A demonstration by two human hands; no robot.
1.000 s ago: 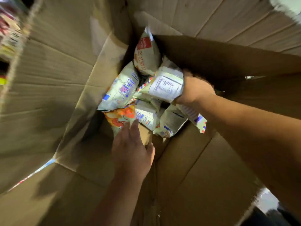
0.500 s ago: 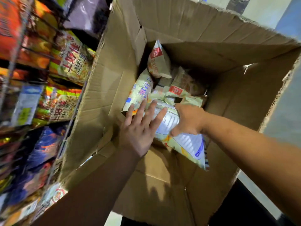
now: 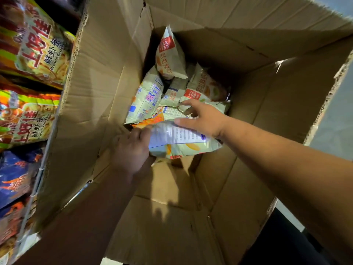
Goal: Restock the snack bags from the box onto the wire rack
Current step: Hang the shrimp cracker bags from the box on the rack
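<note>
Inside a large open cardboard box (image 3: 103,77), several pale snack bags lie piled against the far corner; one (image 3: 170,58) stands upright and another (image 3: 147,98) leans on the left wall. My left hand (image 3: 131,148) grips the left end of a pale snack bag (image 3: 181,140) that lies back side up, in front of the pile. My right hand (image 3: 204,117) hovers just above that bag with fingers spread and straight, its fingertips at the bags behind; it holds nothing. The wire rack (image 3: 38,180) runs down the left edge.
The rack is packed with bright prawn cracker bags (image 3: 38,48) and blue bags (image 3: 13,176) below them. The box's raised flaps stand on every side, the left flap close against the rack. Bare cardboard floor shows in the near half of the box.
The pale bag passed from my right hand into my left, which now holds its left end. My right hand let go and spread toward the pile. The view tilted up, bringing the rack in.
</note>
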